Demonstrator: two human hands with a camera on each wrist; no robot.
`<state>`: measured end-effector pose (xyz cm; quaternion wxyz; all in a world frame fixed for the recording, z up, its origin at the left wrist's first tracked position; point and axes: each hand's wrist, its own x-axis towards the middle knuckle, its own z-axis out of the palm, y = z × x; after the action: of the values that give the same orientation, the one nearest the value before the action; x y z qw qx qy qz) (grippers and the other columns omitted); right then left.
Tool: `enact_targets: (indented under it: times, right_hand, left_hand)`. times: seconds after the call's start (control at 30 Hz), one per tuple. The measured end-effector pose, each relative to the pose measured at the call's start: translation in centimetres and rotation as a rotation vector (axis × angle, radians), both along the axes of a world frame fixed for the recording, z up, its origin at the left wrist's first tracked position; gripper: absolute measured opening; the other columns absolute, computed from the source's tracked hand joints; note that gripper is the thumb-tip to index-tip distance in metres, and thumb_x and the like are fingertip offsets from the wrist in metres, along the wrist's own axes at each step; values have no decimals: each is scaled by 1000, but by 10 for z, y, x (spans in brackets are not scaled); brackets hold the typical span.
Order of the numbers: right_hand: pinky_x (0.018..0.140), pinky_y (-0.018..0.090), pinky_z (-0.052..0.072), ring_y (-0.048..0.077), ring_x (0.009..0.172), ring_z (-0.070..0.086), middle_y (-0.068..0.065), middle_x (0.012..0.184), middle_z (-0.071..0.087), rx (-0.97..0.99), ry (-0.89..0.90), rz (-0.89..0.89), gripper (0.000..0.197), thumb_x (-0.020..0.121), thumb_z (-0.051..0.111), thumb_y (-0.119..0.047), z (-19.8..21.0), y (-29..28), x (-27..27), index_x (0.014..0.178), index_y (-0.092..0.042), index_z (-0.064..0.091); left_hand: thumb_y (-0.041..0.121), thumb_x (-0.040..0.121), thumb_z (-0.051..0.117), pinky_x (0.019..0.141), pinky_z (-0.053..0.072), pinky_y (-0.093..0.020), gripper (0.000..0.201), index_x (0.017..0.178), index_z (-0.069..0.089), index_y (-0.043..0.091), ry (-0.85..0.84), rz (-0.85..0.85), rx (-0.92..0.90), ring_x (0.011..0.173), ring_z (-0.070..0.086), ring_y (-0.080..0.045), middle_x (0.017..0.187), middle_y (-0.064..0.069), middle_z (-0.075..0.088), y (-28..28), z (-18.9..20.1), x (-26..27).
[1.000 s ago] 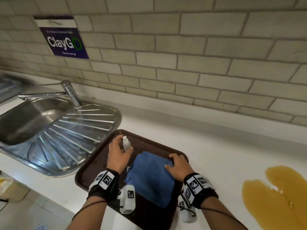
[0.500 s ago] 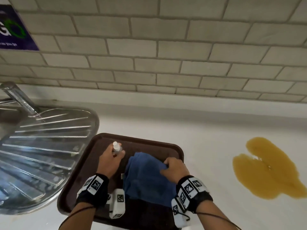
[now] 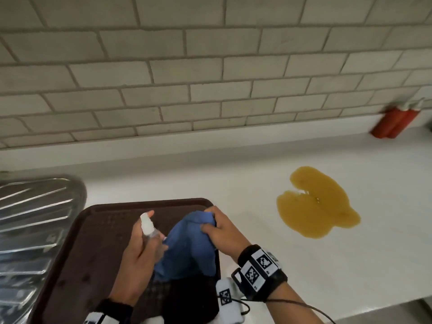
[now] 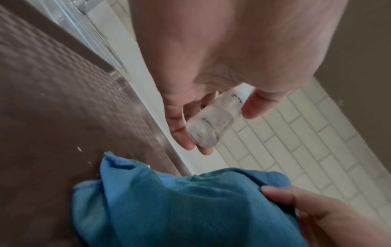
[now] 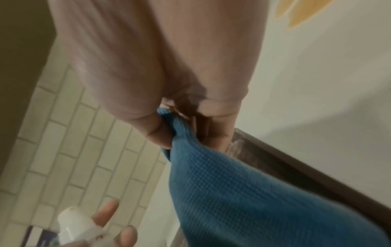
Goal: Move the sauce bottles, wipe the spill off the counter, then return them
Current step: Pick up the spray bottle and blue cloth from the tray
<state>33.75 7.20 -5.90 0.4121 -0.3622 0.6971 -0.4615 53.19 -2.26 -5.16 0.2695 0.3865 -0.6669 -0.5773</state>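
Over the brown tray [image 3: 98,230] my left hand [image 3: 140,258] grips a small clear spray bottle [image 3: 149,228] with a white cap, lifted off the tray; its clear base [image 4: 211,123] shows in the left wrist view. My right hand [image 3: 222,232] pinches a blue cloth [image 3: 187,249] by its top edge, and the cloth [image 5: 243,192] hangs down onto the tray. A yellow-brown spill [image 3: 315,202] lies on the white counter [image 3: 233,178] to the right. Two red sauce bottles [image 3: 395,120] stand against the tiled wall at the far right.
A steel sink drainboard [image 3: 35,218] lies left of the tray. The tiled wall [image 3: 210,78] runs along the back of the counter. The counter's front edge [image 3: 374,305] passes at the lower right.
My left hand has lifted the spray bottle off the tray. My right hand has gathered the cloth and raised its top edge. The view has swung right, so the red bottles now show.
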Motion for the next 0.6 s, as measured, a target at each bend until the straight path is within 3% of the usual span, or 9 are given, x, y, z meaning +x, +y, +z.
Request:
enact_targets:
  times: [0.1, 0.23, 0.27, 0.37, 0.5, 0.6]
  right_hand:
    - [74, 37, 47, 20, 84, 55, 6, 93, 56, -33, 11, -40, 11, 94, 47, -16, 8, 21, -18, 99, -27, 47]
    - [89, 45, 52, 26, 97, 62, 9, 105, 63, 33, 57, -103, 17, 95, 43, -26, 8, 68, -58, 112, -25, 48]
    - [88, 47, 52, 26, 96, 63, 8, 105, 64, 48, 61, -132, 17, 95, 43, -28, 4, 103, -83, 111, -27, 48]
    - [89, 45, 52, 23, 98, 62, 4, 104, 64, 59, 72, -171, 12, 97, 43, -25, -9, 130, -102, 107, -26, 50]
    - [91, 35, 47, 21, 103, 57, 4, 111, 61, 134, 111, -233, 20, 101, 42, -20, -16, 164, -129, 120, -23, 48]
    - [85, 41, 50, 29, 94, 60, 12, 102, 63, 254, 197, -272, 18, 101, 39, -21, -30, 205, -160, 117, -21, 46]
  left_hand:
    - [15, 101, 48, 74, 55, -44, 56, 141, 36, 52, 24, -30, -8, 77, 66, -32, 86, -6, 69, 27, 7, -14]
    - [7, 100, 47, 72, 55, -42, 69, 142, 29, 59, -37, -110, -58, 71, 66, -30, 84, -7, 66, 76, 21, -43]
    - [6, 100, 47, 72, 56, -43, 71, 141, 30, 61, -39, -132, -69, 69, 64, -29, 83, -7, 66, 107, 22, -68]
    - [4, 99, 48, 72, 54, -46, 73, 137, 33, 65, -55, -163, -69, 64, 60, -28, 81, -11, 65, 127, 19, -80]
    - [23, 88, 54, 64, 53, -42, 65, 135, 35, 66, -94, -155, -101, 59, 58, -24, 84, -16, 62, 147, 17, -99]
    - [11, 97, 52, 57, 53, -41, 64, 132, 38, 63, -124, -179, -132, 55, 57, -21, 82, -20, 58, 176, 11, -122]
